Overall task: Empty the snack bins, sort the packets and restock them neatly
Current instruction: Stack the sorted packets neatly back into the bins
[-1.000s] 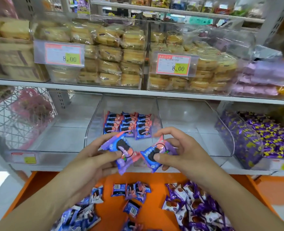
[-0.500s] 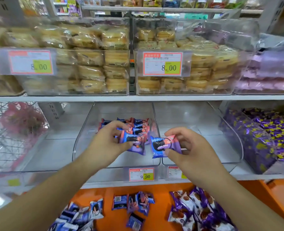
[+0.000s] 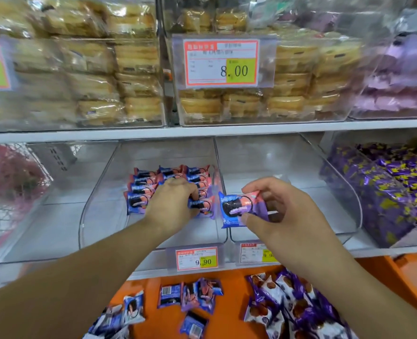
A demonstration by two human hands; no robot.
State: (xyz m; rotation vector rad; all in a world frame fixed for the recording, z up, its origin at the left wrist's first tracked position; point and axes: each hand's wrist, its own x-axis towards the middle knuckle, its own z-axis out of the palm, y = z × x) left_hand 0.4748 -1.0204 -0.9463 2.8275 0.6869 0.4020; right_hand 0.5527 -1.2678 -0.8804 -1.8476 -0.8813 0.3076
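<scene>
On a shop shelf [image 3: 202, 133], our left hand [image 3: 175, 204] presses a blue-pink packet [image 3: 200, 205] into the clear bin [image 3: 99, 192] (rows already there); our right hand [image 3: 276, 211] pinches another packet [image 3: 236, 209] beside it.

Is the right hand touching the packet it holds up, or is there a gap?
Touching. The head view shows the right hand pinching the packet, thumb below and fingers on top.

Bare bin floor [image 3: 173, 228] before packet rows [image 3: 151, 189]
</scene>
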